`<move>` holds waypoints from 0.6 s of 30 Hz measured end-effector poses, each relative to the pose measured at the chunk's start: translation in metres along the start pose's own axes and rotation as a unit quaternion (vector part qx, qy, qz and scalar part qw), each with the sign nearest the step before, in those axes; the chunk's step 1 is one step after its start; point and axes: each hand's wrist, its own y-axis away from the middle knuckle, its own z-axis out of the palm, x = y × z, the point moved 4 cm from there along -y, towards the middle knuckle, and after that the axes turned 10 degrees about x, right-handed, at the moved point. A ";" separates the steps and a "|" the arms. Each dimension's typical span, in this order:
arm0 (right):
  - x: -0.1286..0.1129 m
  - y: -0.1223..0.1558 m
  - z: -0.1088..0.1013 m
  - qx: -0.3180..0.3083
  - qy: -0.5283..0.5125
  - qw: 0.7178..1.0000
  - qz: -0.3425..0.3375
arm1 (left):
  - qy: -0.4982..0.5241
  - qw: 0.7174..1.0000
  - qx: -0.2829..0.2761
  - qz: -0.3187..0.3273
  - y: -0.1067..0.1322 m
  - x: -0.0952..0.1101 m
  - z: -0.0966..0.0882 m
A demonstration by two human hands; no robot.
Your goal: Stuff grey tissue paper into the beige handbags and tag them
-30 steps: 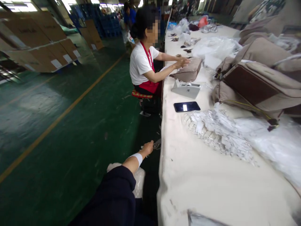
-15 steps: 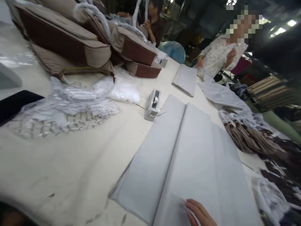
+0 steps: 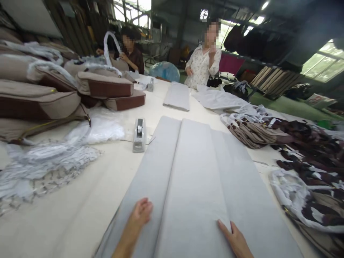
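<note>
Several stacked sheets of pale grey packing material (image 3: 193,172) lie lengthwise in front of me, the middle one folded over and overlapping the left one. My right hand (image 3: 235,239) rests on the lower part of this stack, thumb and forefinger spread, holding nothing. Over the left sheet hovers my left hand (image 3: 142,211), its fingers loosely bent and slightly blurred, with nothing visible in them. Beyond the stack's far left corner stands a grey tape dispenser (image 3: 139,136).
Brown and beige bags (image 3: 110,84) with wrapped handles pile up at the left. White netting (image 3: 48,165) and plastic bags (image 3: 104,125) lie nearer. More bags (image 3: 258,132) line the right. Another folded grey stack (image 3: 177,96) lies farther off. Two people are beyond the table.
My view has levelled and turned right. My left hand has come into view over the left sheet. My right hand, earlier at a sheet's edge, now lies spread on the stack.
</note>
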 end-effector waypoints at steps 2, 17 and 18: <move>0.001 -0.007 0.001 -0.006 -0.032 0.999 -0.007 | 0.026 0.999 -0.033 0.017 0.002 0.018 0.030; 0.002 -0.026 0.011 -0.318 -0.393 0.860 0.069 | 0.097 0.971 -0.194 -0.096 0.026 0.066 0.091; 0.001 -0.026 0.010 -0.329 -0.403 0.852 0.061 | 0.117 0.971 -0.183 -0.102 0.024 0.064 0.090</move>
